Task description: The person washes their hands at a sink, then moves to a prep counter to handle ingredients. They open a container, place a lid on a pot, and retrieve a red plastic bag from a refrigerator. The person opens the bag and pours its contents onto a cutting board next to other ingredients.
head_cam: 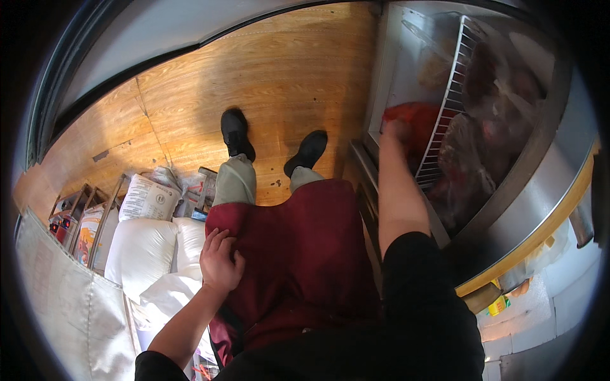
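Observation:
My right hand reaches down into an open refrigerated cabinet on the right. It is up against a red plastic bag; its fingers are in shadow and hard to make out, so I cannot tell whether they grip the bag. A white wire rack stands just right of that hand. Beyond the rack lie several clear plastic bags with dark red contents. My left hand rests on the dark red apron over my thigh, holding nothing, its fingers a little apart.
White stuffed sacks and a printed sack are piled at my left, beside a metal-framed shelf. A wood-edged counter curves along the right. My black shoes stand on the wood-patterned floor.

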